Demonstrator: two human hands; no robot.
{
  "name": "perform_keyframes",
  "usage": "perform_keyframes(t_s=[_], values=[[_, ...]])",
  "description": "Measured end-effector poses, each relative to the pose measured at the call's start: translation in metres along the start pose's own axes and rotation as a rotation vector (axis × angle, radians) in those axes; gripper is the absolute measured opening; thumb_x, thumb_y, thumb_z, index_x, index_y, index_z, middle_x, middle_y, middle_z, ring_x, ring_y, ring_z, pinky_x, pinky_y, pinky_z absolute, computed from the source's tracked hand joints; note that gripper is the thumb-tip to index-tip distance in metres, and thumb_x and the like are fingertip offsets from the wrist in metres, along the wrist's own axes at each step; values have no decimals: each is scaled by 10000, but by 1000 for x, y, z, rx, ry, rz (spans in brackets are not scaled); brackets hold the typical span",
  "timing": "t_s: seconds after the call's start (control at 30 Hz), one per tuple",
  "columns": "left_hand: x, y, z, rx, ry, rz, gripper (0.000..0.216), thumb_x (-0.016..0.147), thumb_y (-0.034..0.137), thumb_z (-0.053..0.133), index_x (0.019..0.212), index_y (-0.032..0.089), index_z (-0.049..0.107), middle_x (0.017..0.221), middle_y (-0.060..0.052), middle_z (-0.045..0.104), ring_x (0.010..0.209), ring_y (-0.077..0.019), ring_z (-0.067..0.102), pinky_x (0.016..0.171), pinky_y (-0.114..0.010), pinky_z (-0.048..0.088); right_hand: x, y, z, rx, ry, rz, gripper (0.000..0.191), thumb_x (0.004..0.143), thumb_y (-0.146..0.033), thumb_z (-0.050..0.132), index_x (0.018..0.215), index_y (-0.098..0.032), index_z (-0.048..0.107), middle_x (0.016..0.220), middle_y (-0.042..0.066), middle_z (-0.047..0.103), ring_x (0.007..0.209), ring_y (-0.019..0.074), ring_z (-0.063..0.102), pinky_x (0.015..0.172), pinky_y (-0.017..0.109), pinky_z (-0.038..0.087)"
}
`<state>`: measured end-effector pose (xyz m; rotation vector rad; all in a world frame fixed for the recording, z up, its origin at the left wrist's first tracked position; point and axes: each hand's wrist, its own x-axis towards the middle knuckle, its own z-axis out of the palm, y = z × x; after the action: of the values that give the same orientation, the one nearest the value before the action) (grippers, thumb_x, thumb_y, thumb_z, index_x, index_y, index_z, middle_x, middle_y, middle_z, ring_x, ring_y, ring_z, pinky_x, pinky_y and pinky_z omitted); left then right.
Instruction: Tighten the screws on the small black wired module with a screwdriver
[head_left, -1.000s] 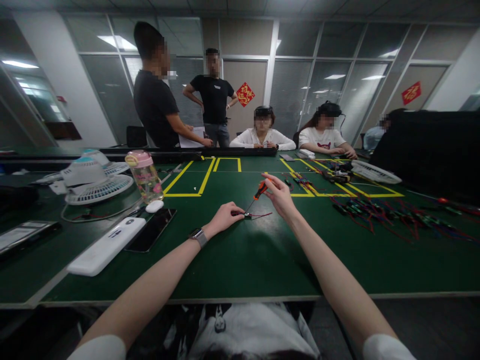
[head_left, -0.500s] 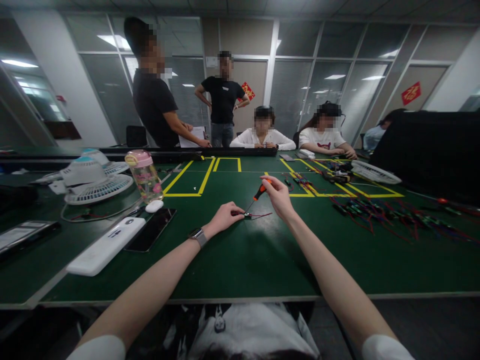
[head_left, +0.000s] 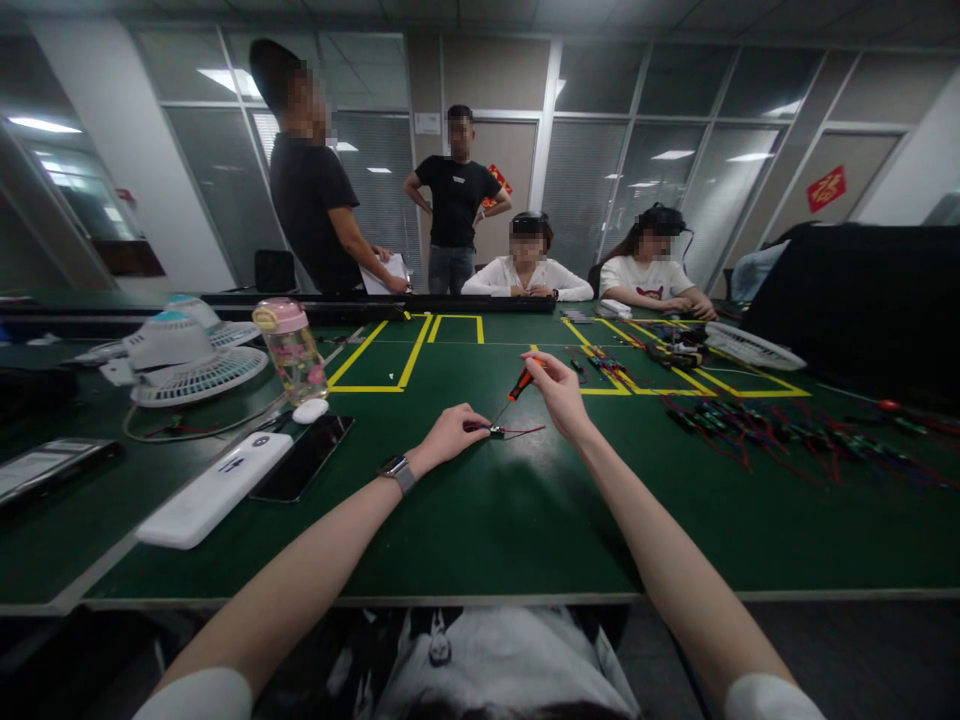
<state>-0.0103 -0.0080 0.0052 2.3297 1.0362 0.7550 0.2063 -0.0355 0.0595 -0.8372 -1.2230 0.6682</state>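
Note:
My right hand (head_left: 559,388) grips a screwdriver (head_left: 517,385) with an orange and black handle, its thin shaft slanting down to the left. The tip meets, or nearly meets, a small wired circuit board (head_left: 496,431) on the green table. Closed fingers of my left hand (head_left: 456,432) pinch the board's left end, and they hide part of it. Thin red and dark wires (head_left: 525,431) trail from the board to the right. A watch sits on my left wrist.
Left of me lie a white power bank-like slab (head_left: 217,490), a black phone (head_left: 304,458), a bottle (head_left: 291,350) and fans (head_left: 199,385). Wired boards (head_left: 780,430) are heaped at right. Yellow tape (head_left: 367,389) marks the table (head_left: 450,540). Several people sit or stand across it.
Both my hands, the screwdriver and the board hold nearly the same place. Across the table, the standing person at left has drawn a hand and papers back slightly.

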Motion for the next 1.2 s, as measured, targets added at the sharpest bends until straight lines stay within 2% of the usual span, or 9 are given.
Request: perform_keyframes(t_s=[0.2, 0.33, 0.57, 0.73, 0.9, 1.1, 1.2], values=[[-2, 1, -2, -10, -9, -1, 285, 915, 402, 699, 1078, 201, 818, 1041, -84, 685, 950, -232, 658, 873, -346, 520, 1, 3, -1, 103, -57, -3, 463, 779, -553, 767, 1124, -245, 743, 924, 41, 753, 873, 199, 683, 883, 376, 529], [-1, 1, -1, -15, -1, -1, 293, 917, 420, 697, 1068, 201, 819, 1023, -84, 686, 940, -231, 656, 875, -348, 521, 0, 0, 0, 107, -84, -1, 422, 807, -594, 732, 1064, -260, 737, 1005, 62, 765, 946, 226, 701, 894, 396, 540], [0, -1, 0, -7, 0, 0, 285, 914, 412, 704, 1071, 205, 820, 1027, -81, 684, 938, -228, 659, 862, -342, 519, -1, -1, 1, 40, -7, 3, 340, 722, -533, 812, 891, -243, 762, 872, 19, 726, 795, 176, 627, 812, 330, 510], [0, -2, 1, -2, 8, 11, 262, 910, 390, 711, 1055, 203, 823, 997, -79, 685, 919, -222, 659, 853, -334, 518, 0, 1, 0, 108, -33, 21, 427, 731, -565, 805, 1029, -262, 760, 900, 33, 740, 860, 198, 665, 866, 359, 525], [0, -1, 1, -8, 8, 2, 282, 907, 423, 709, 1055, 212, 824, 1001, -76, 687, 925, -226, 660, 851, -332, 523, 0, 0, 1, 168, -51, 43, 418, 743, -588, 791, 999, -261, 743, 994, 63, 761, 974, 231, 686, 891, 386, 541], [-1, 1, 0, 8, 1, 3, 268, 913, 396, 706, 1064, 208, 823, 1013, -77, 685, 927, -225, 655, 850, -335, 515, 0, 5, 1, 104, 15, 37, 346, 705, -521, 831, 904, -247, 758, 806, 15, 708, 779, 179, 643, 782, 333, 510], [-1, 1, -1, 9, -1, 4, 261, 916, 390, 707, 1065, 208, 821, 1013, -76, 683, 931, -224, 655, 847, -332, 514, 1, 7, 0, 111, 28, 30, 362, 702, -513, 833, 933, -242, 766, 796, 9, 703, 763, 169, 638, 786, 330, 506]])
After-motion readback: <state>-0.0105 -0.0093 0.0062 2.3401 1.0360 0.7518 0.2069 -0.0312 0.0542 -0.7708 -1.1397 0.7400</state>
